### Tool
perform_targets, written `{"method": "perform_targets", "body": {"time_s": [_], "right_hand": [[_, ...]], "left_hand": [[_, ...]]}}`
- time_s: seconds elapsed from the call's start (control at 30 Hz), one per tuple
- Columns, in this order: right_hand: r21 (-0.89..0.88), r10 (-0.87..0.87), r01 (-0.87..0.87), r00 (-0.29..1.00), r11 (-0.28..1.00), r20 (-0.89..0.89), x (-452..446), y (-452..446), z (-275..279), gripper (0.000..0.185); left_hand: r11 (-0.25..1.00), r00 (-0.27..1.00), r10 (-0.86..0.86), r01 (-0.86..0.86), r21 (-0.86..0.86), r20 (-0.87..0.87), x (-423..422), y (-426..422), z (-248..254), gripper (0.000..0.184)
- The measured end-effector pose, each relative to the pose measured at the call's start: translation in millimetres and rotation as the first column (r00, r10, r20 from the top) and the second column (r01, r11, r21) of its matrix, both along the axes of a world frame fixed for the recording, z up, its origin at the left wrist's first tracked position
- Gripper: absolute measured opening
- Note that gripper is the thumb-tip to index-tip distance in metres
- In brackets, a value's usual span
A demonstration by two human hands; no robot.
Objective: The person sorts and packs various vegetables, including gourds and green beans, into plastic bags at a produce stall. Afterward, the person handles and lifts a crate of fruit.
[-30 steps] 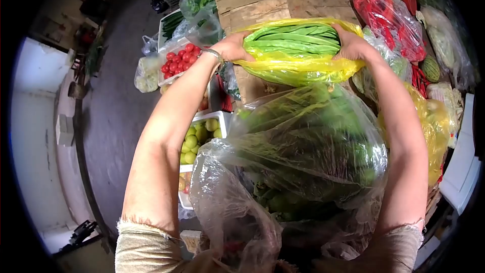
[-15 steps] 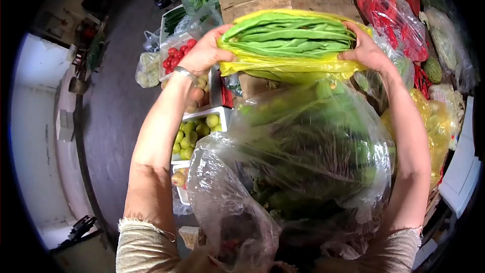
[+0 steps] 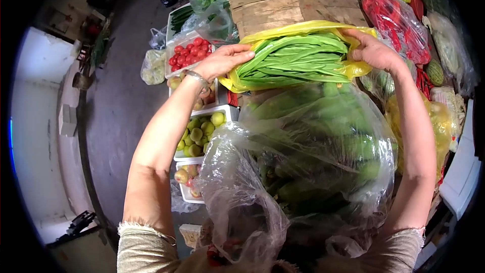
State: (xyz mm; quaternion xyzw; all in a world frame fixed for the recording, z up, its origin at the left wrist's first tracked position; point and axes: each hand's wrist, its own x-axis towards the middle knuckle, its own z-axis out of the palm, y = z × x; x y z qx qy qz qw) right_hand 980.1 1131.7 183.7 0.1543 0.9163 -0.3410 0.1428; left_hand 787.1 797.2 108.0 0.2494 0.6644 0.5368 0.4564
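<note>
Flat green beans lie side by side in a yellow plastic bag, whose mouth is folded back around them. My left hand, with a silver bracelet at the wrist, is closed on the bag's left end, its fingertips against the bean tips. At the other end my right hand pinches the yellow plastic, fingers curled over the rim and partly hidden. Just below the beans, nearer to me, a large clear plastic bag full of green vegetables bulges up between my forearms.
Tomatoes, green round fruit and reddish fruit fill white boxes on the left. Cardboard covers the surface behind. Bagged red produce and a yellow bag lie right.
The bean bag has come down slightly and its mouth is spread wider, showing more beans. My left hand has shifted right and down onto the bean ends; my right hand has moved slightly right.
</note>
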Motion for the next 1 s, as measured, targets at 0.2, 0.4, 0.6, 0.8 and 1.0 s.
{"method": "perform_targets", "body": {"time_s": [0.2, 0.4, 0.6, 0.8, 1.0], "right_hand": [[0.034, -0.076, 0.095, 0.929, 0.995, -0.361, -18.2, -36.6, 14.7, 0.038], [0.435, 0.304, -0.22, 0.943, 0.873, -0.133, -42.4, -60.8, -18.4, 0.072], [0.342, 0.356, -0.311, 0.931, 0.887, -0.077, -39.3, -63.3, -28.8, 0.072], [0.277, 0.486, -0.428, 0.852, 0.86, -0.193, 0.8, -63.5, -24.7, 0.052], [0.324, 0.462, -0.388, 0.866, 0.863, -0.194, 4.6, -66.6, -26.8, 0.046]], "left_hand": [[0.98, 0.899, -0.081, -0.007, -0.199, -0.43, -6.7, 12.3, 3.7, 0.037], [0.973, 0.96, 0.227, -0.232, -0.007, -0.165, 3.3, 23.8, -9.0, 0.018], [0.871, 0.828, 0.478, -0.491, 0.032, -0.295, -23.9, 31.4, -61.6, 0.02], [0.83, 0.828, 0.558, -0.558, -0.018, 0.056, -37.5, 35.6, -85.9, 0.017], [0.799, 0.693, 0.496, -0.6, -0.038, -0.524, -39.0, 35.8, -86.7, 0.006]]}}
